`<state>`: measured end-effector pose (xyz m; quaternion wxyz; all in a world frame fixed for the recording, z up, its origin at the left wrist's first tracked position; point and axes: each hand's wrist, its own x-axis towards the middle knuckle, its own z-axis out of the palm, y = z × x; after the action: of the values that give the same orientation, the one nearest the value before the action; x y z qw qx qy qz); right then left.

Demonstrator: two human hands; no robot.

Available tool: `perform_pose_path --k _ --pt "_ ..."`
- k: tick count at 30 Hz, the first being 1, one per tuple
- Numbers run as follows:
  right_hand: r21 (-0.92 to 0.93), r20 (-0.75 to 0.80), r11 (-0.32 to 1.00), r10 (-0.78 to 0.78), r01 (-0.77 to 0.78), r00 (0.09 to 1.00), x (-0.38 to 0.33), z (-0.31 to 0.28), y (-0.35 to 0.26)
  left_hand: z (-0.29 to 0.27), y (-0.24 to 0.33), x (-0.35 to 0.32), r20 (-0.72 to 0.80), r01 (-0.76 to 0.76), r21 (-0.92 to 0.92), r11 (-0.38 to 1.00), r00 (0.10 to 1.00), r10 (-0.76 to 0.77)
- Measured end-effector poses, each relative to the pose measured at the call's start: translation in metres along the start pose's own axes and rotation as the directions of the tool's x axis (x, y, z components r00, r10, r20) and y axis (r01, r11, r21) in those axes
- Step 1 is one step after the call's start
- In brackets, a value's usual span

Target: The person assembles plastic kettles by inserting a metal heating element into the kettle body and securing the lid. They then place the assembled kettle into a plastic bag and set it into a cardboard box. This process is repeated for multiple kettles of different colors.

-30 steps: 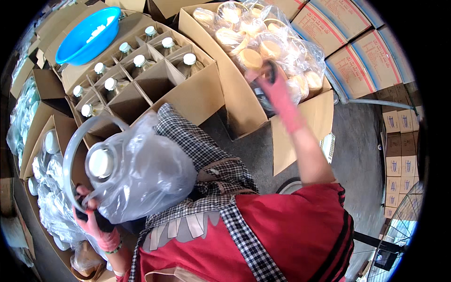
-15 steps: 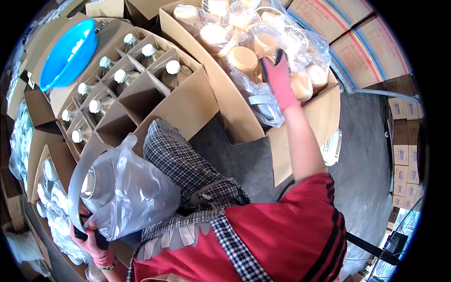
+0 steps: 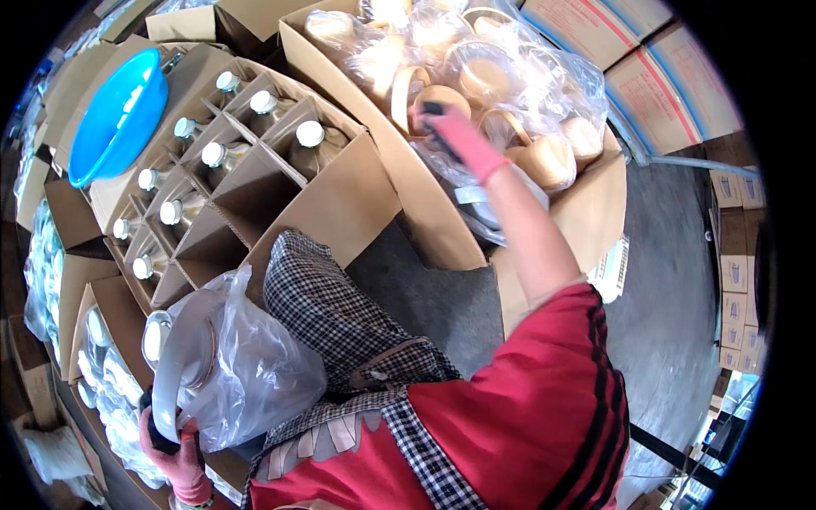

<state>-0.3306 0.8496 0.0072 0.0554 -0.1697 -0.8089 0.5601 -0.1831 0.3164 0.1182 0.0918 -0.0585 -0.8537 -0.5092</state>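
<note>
Left hand (image 3: 177, 466) is clutching a pale handle (image 3: 175, 370), near left; right hand (image 3: 450, 138) is blurring over tan containers (image 3: 484, 79), far right, its grip impossible to tell

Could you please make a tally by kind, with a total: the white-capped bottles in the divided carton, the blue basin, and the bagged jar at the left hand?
White-capped bottles in the divided carton: 9
Blue basin: 1
Bagged jar at the left hand: 1
Total: 11

Bottles (image 3: 314, 151) left of bagged containers (image 3: 544, 161)
</note>
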Motion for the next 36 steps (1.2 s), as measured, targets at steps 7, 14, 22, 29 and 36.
perform_pose_path --k 7,14,22,29,36 --pt "-0.141 0.057 0.792 0.606 -0.594 0.794 -0.012 -0.078 0.061 0.003 0.04 0.02 0.236 0.195 0.148 0.97 0.945 -0.226" --pt "-0.134 -0.147 0.936 0.308 -0.327 0.94 -0.04 -0.089 0.052 0.004 0.045 0.025 0.378 0.228 0.116 0.967 0.89 -0.255" --pt "0.361 -0.395 0.932 0.14 0.014 0.908 -0.085 -0.129 0.008 0.002 0.039 0.027 0.42 0.223 0.124 0.967 0.871 -0.255" --pt "0.089 -0.254 0.981 0.19 -0.173 0.948 -0.087 -0.125 -0.021 0.0 0.044 0.022 0.457 0.122 0.128 0.984 0.874 -0.167" --pt "-0.539 -0.123 0.835 0.052 -0.111 0.991 -0.061 -0.133 0.078 -0.021 0.025 -0.003 0.392 0.036 0.164 0.986 0.915 -0.099"
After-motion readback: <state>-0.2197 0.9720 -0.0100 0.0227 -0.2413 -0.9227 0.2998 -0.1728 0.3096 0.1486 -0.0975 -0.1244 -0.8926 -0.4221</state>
